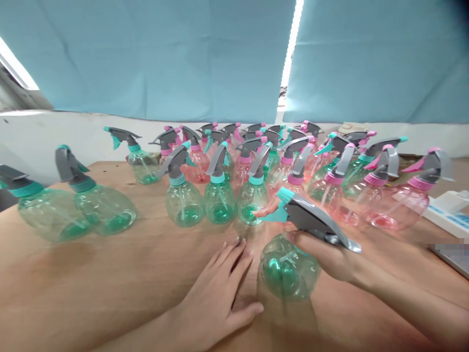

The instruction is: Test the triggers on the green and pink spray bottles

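My right hand [326,252] is wrapped round the neck of a green spray bottle [289,269] with a grey trigger head and teal nozzle. The bottle is tilted, its base toward me, just above the wooden table [110,293]. My index finger reaches forward under the nozzle. My left hand [220,293] lies flat on the table just left of the bottle, fingers stretched out and holding nothing.
Several green spray bottles [183,200] and pink spray bottles [395,205] stand in rows behind my hands. Two more green bottles [98,205] stand at the far left. A white box [449,208] lies at the right edge. Blue curtains hang behind.
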Available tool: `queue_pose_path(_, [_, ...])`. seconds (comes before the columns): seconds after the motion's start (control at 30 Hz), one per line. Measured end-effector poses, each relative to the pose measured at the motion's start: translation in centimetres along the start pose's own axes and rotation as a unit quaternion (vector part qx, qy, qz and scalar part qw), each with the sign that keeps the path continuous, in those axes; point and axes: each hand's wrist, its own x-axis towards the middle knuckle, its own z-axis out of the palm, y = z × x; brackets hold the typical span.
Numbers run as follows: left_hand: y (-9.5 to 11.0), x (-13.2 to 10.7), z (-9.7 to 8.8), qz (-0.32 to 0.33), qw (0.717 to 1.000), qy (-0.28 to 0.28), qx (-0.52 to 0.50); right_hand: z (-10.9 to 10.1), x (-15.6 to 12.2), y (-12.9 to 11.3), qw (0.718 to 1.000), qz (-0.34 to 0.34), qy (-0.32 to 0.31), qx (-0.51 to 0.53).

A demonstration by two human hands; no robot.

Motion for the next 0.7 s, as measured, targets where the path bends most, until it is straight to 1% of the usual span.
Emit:
queue_pose_path(0.17, [0.0,-0.2,-0.1,0.0,1.0,0.008,-0.005,-0.2,-0.7,0.6,0.999,0.045,0.002,0.006])
queue_pose_path(0.27, [0.1,-0.1,-0.2,-0.001,1.0,0.002,0.001,-0.4,-1.2,0.9,0.997,0.075,0.004,0.003])
queue_pose_path(0.37, [0.1,0.0,-0.2,-0.002,1.0,-0.002,0.008,-0.5,-1.1,1.0,0.997,0.071,-0.001,0.007])
queue_pose_path(0.5, [0.2,0.1,-0.2,-0.008,1.0,-0.005,0.019,-0.6,-0.7,0.8,0.998,0.055,0.016,0.014])
queue_pose_path(0.63, [0.2,0.1,-0.2,-0.012,1.0,-0.009,0.019,-0.7,-0.6,0.8,0.997,0.058,-0.031,0.038])
queue_pose_path(0.7, [0.2,0.0,-0.2,-0.017,1.0,-0.013,0.015,-0.7,-0.6,0.7,0.997,0.053,-0.039,0.047])
